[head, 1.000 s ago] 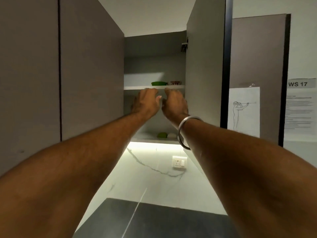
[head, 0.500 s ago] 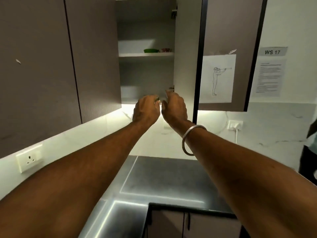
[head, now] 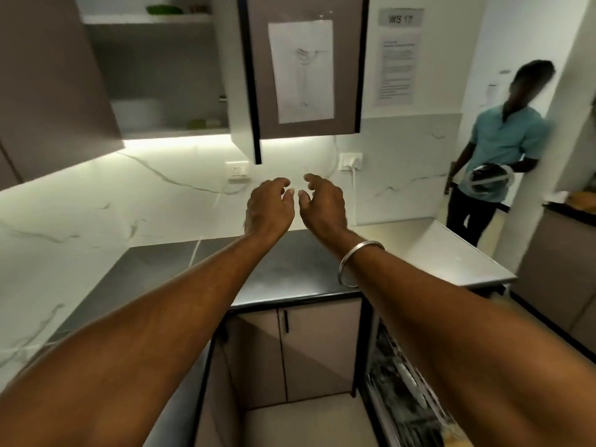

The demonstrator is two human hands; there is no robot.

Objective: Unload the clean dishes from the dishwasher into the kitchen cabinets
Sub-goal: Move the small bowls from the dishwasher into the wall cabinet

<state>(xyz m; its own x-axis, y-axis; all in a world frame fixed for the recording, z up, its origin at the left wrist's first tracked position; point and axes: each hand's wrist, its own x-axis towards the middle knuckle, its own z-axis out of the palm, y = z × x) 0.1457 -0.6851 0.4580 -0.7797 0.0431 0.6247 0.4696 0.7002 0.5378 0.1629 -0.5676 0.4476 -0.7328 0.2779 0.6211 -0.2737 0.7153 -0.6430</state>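
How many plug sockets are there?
2. One white plug socket is up-left of the left hand; the other, with a cable, up-right of the right hand. More may hide.

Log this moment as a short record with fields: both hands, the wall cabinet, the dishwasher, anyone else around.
left hand: empty, fingers loosely curled, raised above the countertop
right hand: empty, fingers loosely curled, close beside the left hand; metal bangle on the wrist
wall cabinet: door open; green bowl on the upper shelf; a green item on the lower shelf, too blurred to name
dishwasher: open at lower right, dishes in its rack
bystander: stands at right, holding a dark round object
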